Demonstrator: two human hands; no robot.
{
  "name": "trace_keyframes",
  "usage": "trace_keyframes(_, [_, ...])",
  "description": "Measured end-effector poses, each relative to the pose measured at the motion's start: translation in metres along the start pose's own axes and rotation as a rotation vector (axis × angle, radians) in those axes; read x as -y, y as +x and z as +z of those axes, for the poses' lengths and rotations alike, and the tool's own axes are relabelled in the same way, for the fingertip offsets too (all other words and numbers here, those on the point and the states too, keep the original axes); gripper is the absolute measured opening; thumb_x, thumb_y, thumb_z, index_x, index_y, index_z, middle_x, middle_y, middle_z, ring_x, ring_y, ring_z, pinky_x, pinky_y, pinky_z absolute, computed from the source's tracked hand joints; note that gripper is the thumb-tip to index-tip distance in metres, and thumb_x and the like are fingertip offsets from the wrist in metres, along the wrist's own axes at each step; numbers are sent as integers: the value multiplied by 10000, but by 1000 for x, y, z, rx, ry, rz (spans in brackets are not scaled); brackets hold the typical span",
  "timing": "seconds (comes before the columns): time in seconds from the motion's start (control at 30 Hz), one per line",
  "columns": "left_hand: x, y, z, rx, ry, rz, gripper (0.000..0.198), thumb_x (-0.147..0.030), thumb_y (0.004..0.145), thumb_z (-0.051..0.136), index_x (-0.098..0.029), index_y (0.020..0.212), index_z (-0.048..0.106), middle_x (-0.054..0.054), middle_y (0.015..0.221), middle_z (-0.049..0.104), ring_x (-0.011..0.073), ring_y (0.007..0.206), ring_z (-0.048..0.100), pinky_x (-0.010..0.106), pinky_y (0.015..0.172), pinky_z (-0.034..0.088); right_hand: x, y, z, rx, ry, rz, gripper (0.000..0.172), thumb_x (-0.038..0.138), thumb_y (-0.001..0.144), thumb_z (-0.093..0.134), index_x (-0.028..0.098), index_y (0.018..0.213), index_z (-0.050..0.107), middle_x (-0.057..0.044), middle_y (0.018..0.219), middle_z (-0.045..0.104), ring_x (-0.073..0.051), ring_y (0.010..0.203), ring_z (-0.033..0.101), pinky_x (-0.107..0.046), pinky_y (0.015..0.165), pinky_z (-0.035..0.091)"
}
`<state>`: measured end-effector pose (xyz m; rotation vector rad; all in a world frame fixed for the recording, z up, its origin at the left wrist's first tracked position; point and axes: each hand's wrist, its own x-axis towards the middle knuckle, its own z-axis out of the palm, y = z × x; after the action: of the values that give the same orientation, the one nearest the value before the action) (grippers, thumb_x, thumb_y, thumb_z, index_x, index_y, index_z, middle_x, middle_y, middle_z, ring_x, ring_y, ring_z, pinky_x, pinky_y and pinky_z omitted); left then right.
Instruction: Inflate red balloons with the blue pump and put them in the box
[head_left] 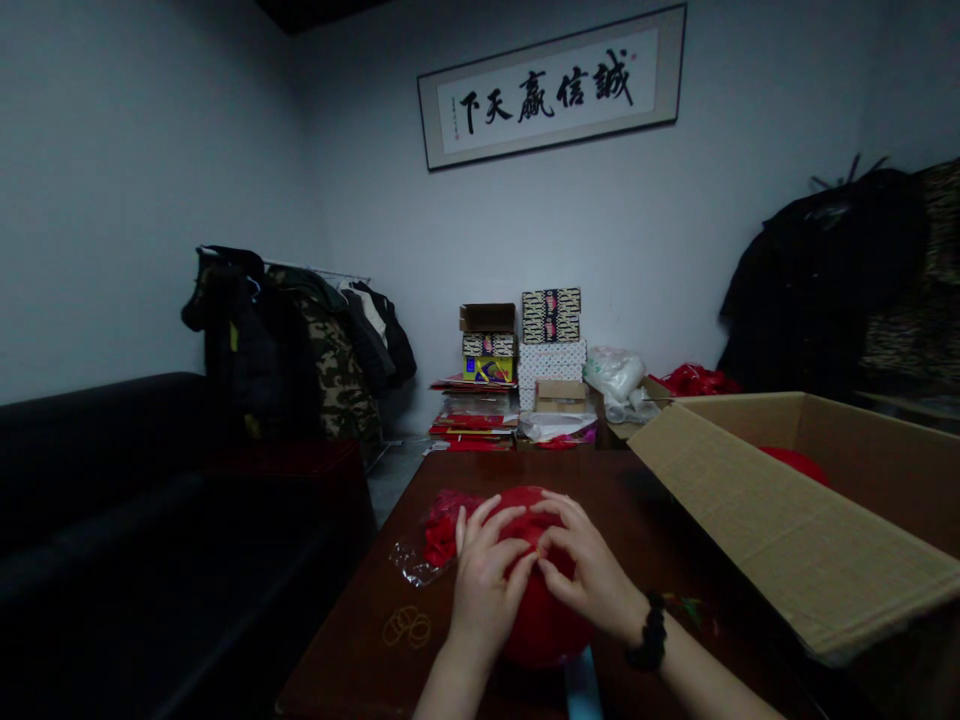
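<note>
A round red object (pixel 551 625), which looks like a fabric lantern, sits on the brown table under both hands. My left hand (pixel 487 565) rests against its left side, thumb and index finger pinched near the middle. From the right, my right hand (pixel 585 565) meets it there, thumb and index finger also closed in a pinch. A tiny orange-yellow bit shows between the fingertips, too small to name. Left of my left hand lies a clear plastic bag (pixel 420 568) with red fabric pieces (pixel 441 538). Several yellow rubber bands (pixel 407 627) lie nearer on the table.
A large open cardboard box (pixel 765 540) with something red inside stands on the right. Stacked boxes (pixel 551 370) and red flat packs (pixel 472 425) are beyond the table (pixel 360 660). A light blue strip (pixel 582 688) shows below the red object. A black sofa (pixel 97 480) is left.
</note>
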<state>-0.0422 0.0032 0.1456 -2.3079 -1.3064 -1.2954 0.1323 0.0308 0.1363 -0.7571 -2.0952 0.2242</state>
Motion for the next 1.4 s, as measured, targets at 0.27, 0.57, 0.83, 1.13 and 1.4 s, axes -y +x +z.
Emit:
trace_keyframes(0.27, [1,1,-3,0,-11,55,161,-166,811,585,-266,829,710,41,1214,631,284,1241,439,662,1054,230,-2,-1,-4,-3,50,47,143,154,734,607,270,818,622,-24,1346,447,-248,1324,308,-471,1097,270])
trace_keyframes(0.57, [-3,1,-2,-44,1,109,176,-122,803,560,-237,855,682,39,1068,668,241,1151,512,627,1089,196,4,3,-6,2,91,41,165,103,713,567,254,778,578,-28,1239,507,-227,1285,354,-435,1087,283])
trace_keyframes(0.83, [-7,-1,0,-56,-19,84,169,-127,800,564,-241,832,685,42,1043,663,248,1129,519,629,1074,213,4,4,-13,65,42,-6,116,161,690,648,250,718,579,-16,1222,514,-261,1301,329,-504,1123,157])
trace_keyframes(1.13, [-11,2,5,-49,-34,54,195,-118,778,567,-252,823,701,45,1037,651,257,1121,518,632,1060,245,-4,-5,-7,-40,451,168,86,365,819,642,286,792,660,-28,1219,556,-242,1284,393,-461,1085,276])
trace_keyframes(1.4, [-17,3,13,-107,-121,6,203,-125,778,568,-246,823,724,68,1066,622,250,1095,530,595,1038,331,-5,-1,3,-143,458,132,224,338,912,507,360,1082,651,-3,1458,387,-231,1384,242,-496,1122,216])
